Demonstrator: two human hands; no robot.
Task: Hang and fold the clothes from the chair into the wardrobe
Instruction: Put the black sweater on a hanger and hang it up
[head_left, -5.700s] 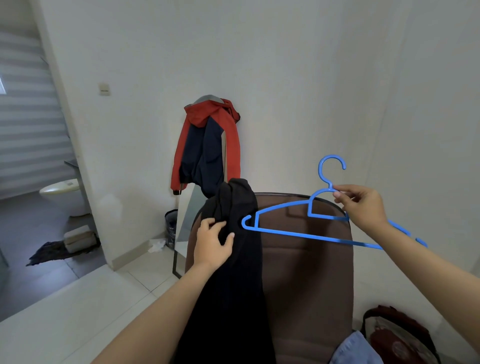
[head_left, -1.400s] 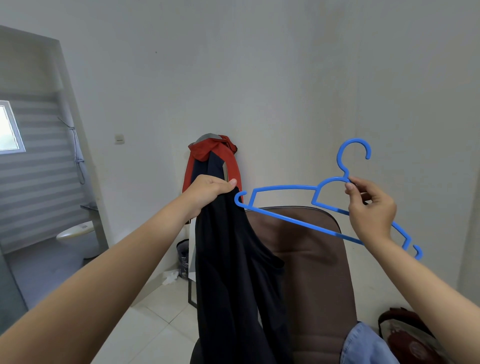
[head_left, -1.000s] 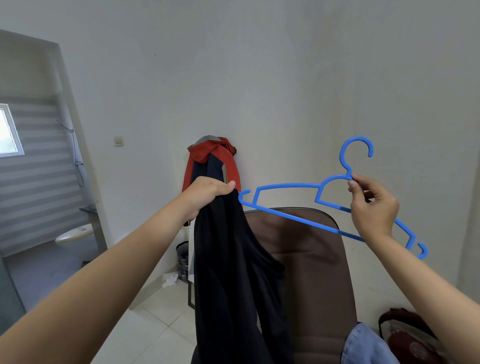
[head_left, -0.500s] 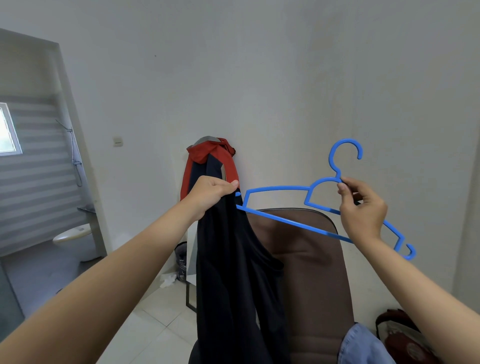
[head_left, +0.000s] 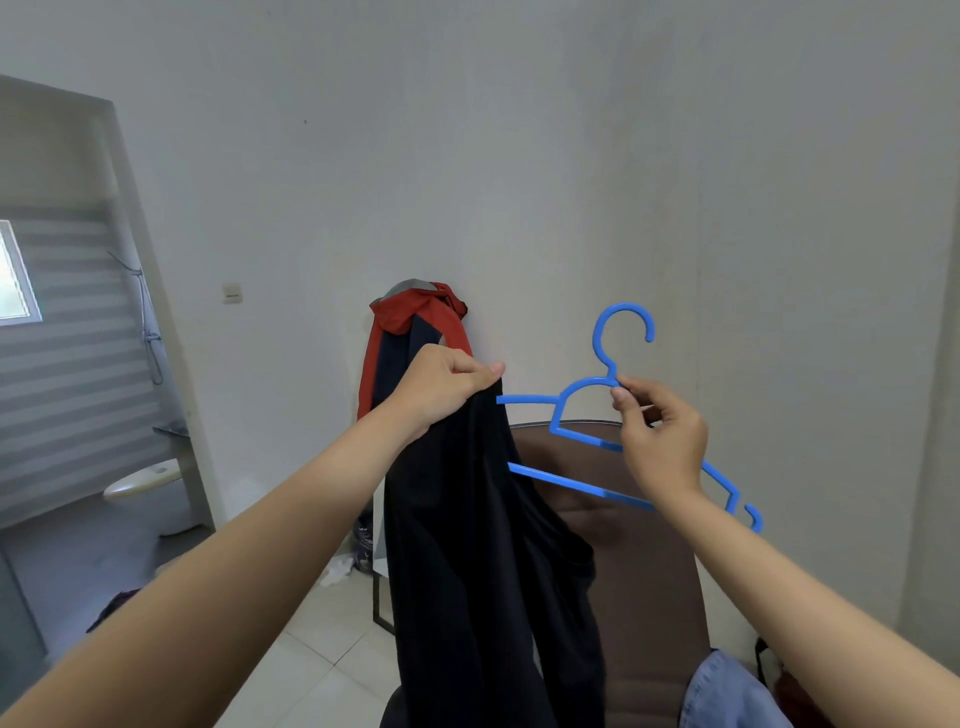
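My left hand (head_left: 440, 387) grips the top of a black sleeveless garment (head_left: 478, 561), which hangs straight down in front of the brown chair (head_left: 644, 571). My right hand (head_left: 660, 441) pinches a blue plastic hanger (head_left: 582, 397) just below its hook. The hanger's left end is hidden behind or inside the black garment, and its right end pokes out past my right wrist. A piece of blue denim (head_left: 727, 696) lies on the chair at the lower right. No wardrobe is in view.
A red and navy jacket (head_left: 410, 332) hangs on the wall behind my left hand. A mirror frame (head_left: 376, 587) leans below it. An open doorway at left shows a toilet (head_left: 145, 483). A dark red bag (head_left: 795, 696) sits beside the chair.
My left hand lifted the black garment off the chair back. My right hand has moved the hanger left, so its left end now disappears at the garment's edge.
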